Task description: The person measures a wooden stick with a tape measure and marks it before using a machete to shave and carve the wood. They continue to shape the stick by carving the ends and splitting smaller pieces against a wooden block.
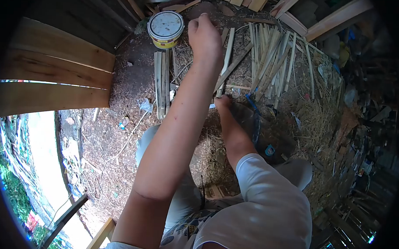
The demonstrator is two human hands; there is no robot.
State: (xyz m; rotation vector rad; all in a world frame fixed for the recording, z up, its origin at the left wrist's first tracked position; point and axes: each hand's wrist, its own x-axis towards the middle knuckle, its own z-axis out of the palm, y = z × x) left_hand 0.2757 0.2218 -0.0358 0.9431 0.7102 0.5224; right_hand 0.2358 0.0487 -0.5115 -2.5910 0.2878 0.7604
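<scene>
Left hand (205, 36) with fingers curled shut near round paint tin (166, 29), right hand (222, 101) pinching flat pale bamboo strip (226, 64).

A person is sitting on a chip-strewn floor (122, 78) among split wooden strips. The left hand (205, 34) is reaching up and forward, fingers closed, beside a round tin (166, 29) with a white lid. The right hand (222, 101) is gripping the lower end of a thin strip (230, 66) that is slanting upward. A loose bundle of strips (272, 57) is lying to the right, a flat stack (161, 81) to the left.
</scene>
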